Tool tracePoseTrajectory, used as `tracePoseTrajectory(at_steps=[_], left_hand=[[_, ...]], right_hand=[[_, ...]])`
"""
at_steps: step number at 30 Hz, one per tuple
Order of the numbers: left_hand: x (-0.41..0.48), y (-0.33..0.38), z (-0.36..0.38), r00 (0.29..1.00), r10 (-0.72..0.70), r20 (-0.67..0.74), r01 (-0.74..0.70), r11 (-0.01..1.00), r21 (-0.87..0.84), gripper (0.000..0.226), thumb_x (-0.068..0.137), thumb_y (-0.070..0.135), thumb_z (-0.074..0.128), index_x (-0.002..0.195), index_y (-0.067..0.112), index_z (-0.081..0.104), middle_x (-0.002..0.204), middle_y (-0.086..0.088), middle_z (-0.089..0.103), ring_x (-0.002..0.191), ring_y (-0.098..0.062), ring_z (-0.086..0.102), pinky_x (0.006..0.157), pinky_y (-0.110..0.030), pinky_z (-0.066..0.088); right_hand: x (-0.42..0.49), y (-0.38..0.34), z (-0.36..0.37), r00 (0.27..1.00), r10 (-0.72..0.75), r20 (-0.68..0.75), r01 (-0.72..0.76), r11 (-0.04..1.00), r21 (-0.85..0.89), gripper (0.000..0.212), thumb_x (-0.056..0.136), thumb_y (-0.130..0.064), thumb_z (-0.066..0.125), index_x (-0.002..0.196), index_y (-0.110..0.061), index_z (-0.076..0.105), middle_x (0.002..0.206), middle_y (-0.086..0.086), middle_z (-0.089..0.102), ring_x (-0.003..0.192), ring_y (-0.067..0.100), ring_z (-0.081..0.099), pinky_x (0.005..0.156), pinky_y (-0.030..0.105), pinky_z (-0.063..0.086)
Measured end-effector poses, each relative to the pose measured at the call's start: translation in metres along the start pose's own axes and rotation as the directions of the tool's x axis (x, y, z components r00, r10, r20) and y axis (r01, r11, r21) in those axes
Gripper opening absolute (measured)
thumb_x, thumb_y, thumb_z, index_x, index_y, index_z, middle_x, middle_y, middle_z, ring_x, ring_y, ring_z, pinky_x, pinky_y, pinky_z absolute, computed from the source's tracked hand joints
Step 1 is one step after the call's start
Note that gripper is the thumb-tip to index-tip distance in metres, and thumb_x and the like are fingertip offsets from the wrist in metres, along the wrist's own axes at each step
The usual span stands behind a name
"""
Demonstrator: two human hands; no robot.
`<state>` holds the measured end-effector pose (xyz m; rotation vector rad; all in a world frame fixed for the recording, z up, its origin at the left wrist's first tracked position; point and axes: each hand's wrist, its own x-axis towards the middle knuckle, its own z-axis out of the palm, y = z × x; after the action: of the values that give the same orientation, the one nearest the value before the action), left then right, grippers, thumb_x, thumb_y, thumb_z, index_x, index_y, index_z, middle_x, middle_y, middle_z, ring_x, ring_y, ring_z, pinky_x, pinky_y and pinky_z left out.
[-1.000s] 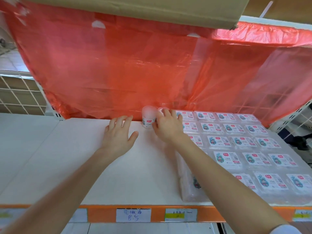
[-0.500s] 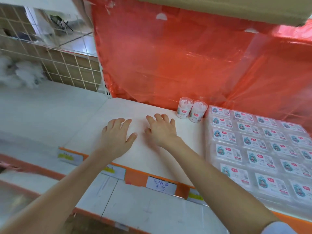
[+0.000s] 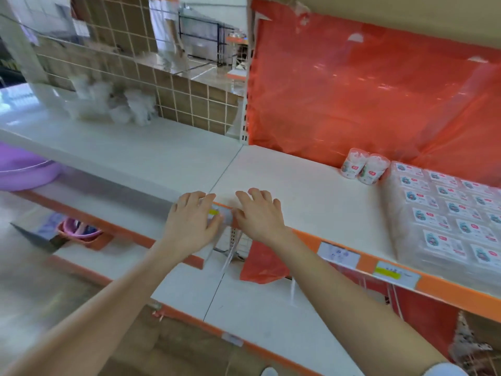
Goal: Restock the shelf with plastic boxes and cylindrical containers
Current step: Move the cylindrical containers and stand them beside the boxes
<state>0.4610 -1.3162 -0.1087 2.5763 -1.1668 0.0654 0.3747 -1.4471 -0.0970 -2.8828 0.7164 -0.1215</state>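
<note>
Wide shelf (image 3: 298, 191): open room from centre seam to plastic boxes (image 3: 444, 221) packed along the right edge. At the orange front lip, left hand (image 3: 189, 226) and right hand (image 3: 260, 215), fingers (image 3: 254, 195) spread, possibly touching it. Two cylindrical containers (image 3: 363, 166) at back, just beside the boxes.

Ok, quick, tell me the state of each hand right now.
Left hand: open, fingers spread, holding nothing.
Right hand: open, fingers spread, holding nothing.
</note>
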Motion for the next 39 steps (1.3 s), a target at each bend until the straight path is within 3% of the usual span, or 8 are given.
tracePoseTrajectory(at_steps=[16, 26, 39], left_hand=[[-0.071, -0.129, -0.033, 0.978, -0.206, 0.007, 0.206, 0.979, 0.001, 0.049, 0.094, 0.041, 0.041, 0.136, 0.016, 0.040, 0.142, -0.006, 0.038, 0.132, -0.027, 0.030, 0.105, -0.041, 0.031], [0.003, -0.177, -0.044, 0.965, -0.245, -0.090, 0.248, 0.968, 0.025, 0.043, 0.092, 0.037, 0.047, 0.127, 0.013, 0.050, 0.132, -0.008, 0.050, 0.124, -0.028, 0.041, 0.098, -0.038, 0.036], [0.101, -0.222, -0.048, 0.955, -0.271, -0.117, 0.274, 0.962, 0.008, 0.049, 0.094, 0.040, 0.040, 0.136, 0.017, 0.040, 0.139, -0.005, 0.041, 0.128, -0.025, 0.034, 0.101, -0.037, 0.031]], right_hand=[[0.008, -0.140, 0.046, 0.976, -0.218, 0.025, 0.215, 0.974, 0.071, 0.045, 0.095, -0.034, 0.038, 0.137, -0.017, 0.037, 0.139, 0.008, 0.039, 0.128, 0.030, 0.031, 0.102, 0.045, 0.025], [0.108, -0.170, 0.041, 0.951, -0.309, -0.003, 0.309, 0.949, 0.063, 0.046, 0.096, -0.037, 0.039, 0.137, -0.019, 0.036, 0.139, 0.009, 0.038, 0.127, 0.031, 0.033, 0.100, 0.045, 0.029], [0.221, -0.180, 0.043, 0.948, -0.317, -0.009, 0.317, 0.946, 0.075, 0.044, 0.096, -0.035, 0.037, 0.137, -0.019, 0.036, 0.139, 0.010, 0.036, 0.126, 0.031, 0.033, 0.097, 0.043, 0.031]])
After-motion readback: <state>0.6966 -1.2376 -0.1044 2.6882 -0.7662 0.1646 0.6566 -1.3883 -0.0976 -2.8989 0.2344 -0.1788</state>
